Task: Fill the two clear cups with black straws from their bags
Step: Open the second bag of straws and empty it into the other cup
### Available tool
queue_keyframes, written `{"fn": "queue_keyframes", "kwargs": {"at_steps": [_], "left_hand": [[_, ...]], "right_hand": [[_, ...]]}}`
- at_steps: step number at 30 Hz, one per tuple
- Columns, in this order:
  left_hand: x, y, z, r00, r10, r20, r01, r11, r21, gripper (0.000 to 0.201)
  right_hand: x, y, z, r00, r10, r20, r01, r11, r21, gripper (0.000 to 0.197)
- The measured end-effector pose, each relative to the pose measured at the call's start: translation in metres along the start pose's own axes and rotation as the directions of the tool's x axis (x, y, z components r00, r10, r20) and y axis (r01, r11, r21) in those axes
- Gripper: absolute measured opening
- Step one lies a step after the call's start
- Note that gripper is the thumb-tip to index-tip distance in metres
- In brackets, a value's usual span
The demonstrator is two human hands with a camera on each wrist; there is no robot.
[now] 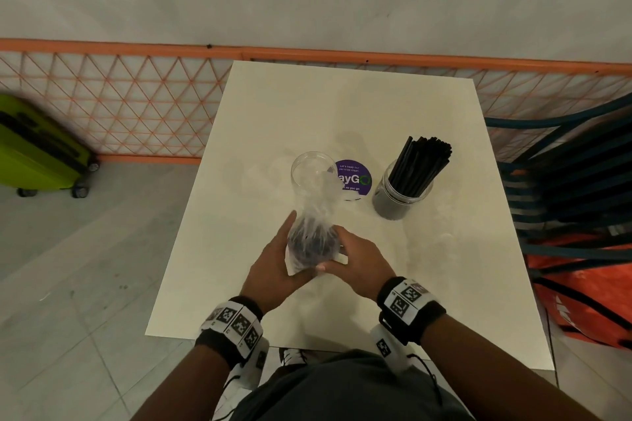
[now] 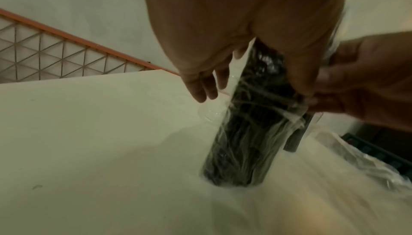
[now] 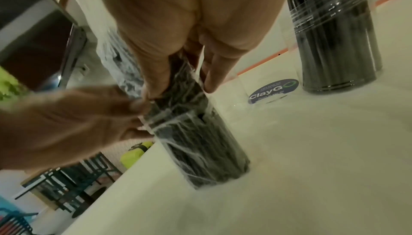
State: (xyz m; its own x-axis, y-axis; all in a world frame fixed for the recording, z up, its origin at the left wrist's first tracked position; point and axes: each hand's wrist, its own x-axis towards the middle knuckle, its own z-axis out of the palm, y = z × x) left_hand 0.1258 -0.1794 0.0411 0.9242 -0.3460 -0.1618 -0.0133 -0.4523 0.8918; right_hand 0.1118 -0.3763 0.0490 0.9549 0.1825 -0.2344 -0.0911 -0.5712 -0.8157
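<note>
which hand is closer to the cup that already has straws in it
Right. The right hand holds the bag of straws on the side facing the filled cup, which stands beyond it to the right. The left hand grips the bag's far side.

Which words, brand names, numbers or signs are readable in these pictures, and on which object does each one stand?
"ClayGO": large print on the round purple sticker on the table.
Small lines above and below it: too small and blurred to read surely.
Wristband markers: coded squares, no words.
Nothing else bears text.
</note>
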Motion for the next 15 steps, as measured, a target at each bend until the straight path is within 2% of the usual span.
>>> {"fn": "queue_keyframes", "kwargs": {"at_steps": [2,4,7,9,10,13,15], "left_hand": [[-0.002,0.002,-0.003,0.998,0.058,0.003,-0.058,0.997,-0.060,0.095],[-0.004,0.005,-0.003,0.998,0.062,0.022,-0.061,0.996,-0.064,0.080],[-0.004,-0.004,0.000,1.000,0.010,-0.025,-0.010,1.000,0.009,0.053],[-0.002,-0.011,0.001,0.999,-0.007,-0.049,0.009,0.999,0.044,0.047],[-0.001,-0.013,0.001,0.999,0.000,-0.053,0.003,0.998,0.068,0.050],[-0.002,-0.008,0.000,0.998,0.032,-0.052,-0.024,0.988,0.152,0.083],[-0.003,-0.002,-0.001,0.996,0.077,-0.052,-0.075,0.996,0.054,0.088]], "right_hand": [[0.001,0.005,-0.001,1.000,0.011,-0.010,-0.011,0.999,-0.032,0.062],[0.002,0.007,-0.003,1.000,0.010,-0.028,-0.012,0.999,-0.048,0.060],[0.001,0.005,-0.006,0.999,0.001,-0.038,-0.003,0.999,-0.049,0.064],[-0.002,0.004,-0.005,0.999,-0.015,-0.043,0.013,0.999,-0.039,0.065],[-0.004,0.005,-0.005,0.999,-0.020,-0.049,0.017,0.999,-0.046,0.064],[-0.006,0.008,-0.003,0.998,-0.017,-0.055,0.011,0.995,-0.099,0.061],[-0.006,0.009,-0.002,0.999,-0.028,-0.030,0.023,0.984,-0.176,0.058]]}}
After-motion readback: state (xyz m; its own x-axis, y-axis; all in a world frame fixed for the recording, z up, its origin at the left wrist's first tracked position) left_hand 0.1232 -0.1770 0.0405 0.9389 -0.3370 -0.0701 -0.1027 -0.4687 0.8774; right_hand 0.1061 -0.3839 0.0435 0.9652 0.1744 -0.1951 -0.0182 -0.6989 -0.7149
